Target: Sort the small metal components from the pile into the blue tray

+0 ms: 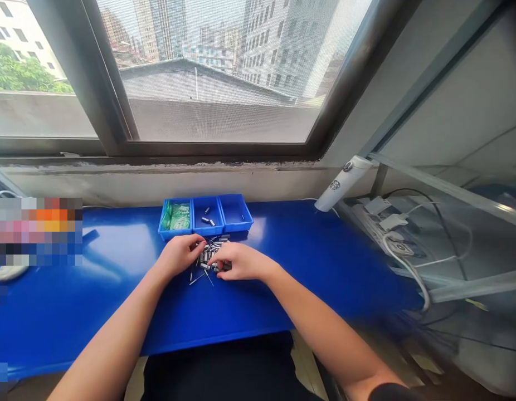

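Note:
A loose pile of small metal parts point(206, 257), short silvery cylinders and thin pins, lies on the blue table between my hands. My left hand point(180, 255) reaches in at the pile's left edge, its thumb and fingers drawn together; whatever they pinch is too small to name. From the right, my right hand point(245, 262) bends over the pile with curled fingers and covers part of it. What those fingers hold is hidden. Just behind stands a blue three-compartment tray point(193, 229): a green plastic bag point(177, 216) fills the left section, several metal cylinders point(208, 221) lie in the middle, and one tiny piece is on the right.
A white tumbler point(341, 185) leans at the back right of the blue table point(258, 312). Beyond it, a power strip point(398, 245) with white and dark cables sits by a metal frame. At the far left is a white object point(10, 271) beside a blurred patch. A window spans the back.

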{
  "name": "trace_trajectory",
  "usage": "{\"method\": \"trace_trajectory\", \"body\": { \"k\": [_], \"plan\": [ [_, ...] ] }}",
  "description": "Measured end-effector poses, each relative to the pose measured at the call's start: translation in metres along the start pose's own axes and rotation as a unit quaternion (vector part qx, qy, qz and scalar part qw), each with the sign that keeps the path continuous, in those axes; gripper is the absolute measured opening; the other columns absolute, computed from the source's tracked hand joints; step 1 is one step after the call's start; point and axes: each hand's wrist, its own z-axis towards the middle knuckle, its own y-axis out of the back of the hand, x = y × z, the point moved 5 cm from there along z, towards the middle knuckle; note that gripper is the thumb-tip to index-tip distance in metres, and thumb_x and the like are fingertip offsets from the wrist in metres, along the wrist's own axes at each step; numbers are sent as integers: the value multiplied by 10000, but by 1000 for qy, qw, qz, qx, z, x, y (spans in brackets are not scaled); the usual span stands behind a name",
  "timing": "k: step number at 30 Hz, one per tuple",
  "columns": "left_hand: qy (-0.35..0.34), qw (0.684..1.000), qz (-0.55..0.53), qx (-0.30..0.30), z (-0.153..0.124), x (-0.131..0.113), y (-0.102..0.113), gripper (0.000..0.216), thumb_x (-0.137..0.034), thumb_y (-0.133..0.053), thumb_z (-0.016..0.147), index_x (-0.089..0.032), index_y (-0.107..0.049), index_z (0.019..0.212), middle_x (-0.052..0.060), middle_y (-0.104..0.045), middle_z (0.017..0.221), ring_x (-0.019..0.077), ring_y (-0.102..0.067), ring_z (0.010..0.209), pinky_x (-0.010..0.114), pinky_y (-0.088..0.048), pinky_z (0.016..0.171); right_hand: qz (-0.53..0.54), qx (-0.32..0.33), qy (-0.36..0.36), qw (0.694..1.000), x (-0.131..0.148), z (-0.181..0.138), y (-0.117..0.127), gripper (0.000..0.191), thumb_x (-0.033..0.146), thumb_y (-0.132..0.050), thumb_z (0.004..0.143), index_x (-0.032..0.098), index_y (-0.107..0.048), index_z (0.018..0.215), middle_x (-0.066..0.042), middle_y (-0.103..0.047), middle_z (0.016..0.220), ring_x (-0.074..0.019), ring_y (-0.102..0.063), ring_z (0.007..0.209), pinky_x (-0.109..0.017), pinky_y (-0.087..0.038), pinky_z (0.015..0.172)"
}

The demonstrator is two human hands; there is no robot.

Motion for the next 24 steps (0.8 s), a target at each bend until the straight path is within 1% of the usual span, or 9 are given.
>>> {"method": "trace_trajectory", "body": {
  "k": [7, 19, 24],
  "plan": [
    [6, 1000, 2, 10, 0, 1, -1, 236, -334, -530, 904, -202, -725, 892, 17, -729, 779, 134, -601, 621, 227, -396, 561, -10, -3, -5, 1000, 3, 0, 1, 309, 121, -731, 730, 201, -719, 1028, -8, -702, 795, -165, -607, 777, -269, -451, 696],
    [7, 1000, -4, 0, 0, -2, -1, 233, -329, -544, 900, -182, -722, 876, 15, -697, 707, 125, -564, 579, 226, -384, 548, -32, -16, 13, 999, 3, -3, 1, 318, 145, -722, 726, 205, -724, 1038, -9, -727, 786, -184, -597, 785, -299, -449, 724],
    [-1, 1000, -7, -9, 0, -1, -1, 216, -314, -552, 898, -182, -720, 877, 10, -697, 705, 114, -554, 563, 217, -383, 541, -38, -42, 25, 998, 4, -2, -4, 278, 102, -670, 690, 213, -739, 935, -1, -706, 726, -166, -582, 704, -295, -460, 702]
  ]
}}
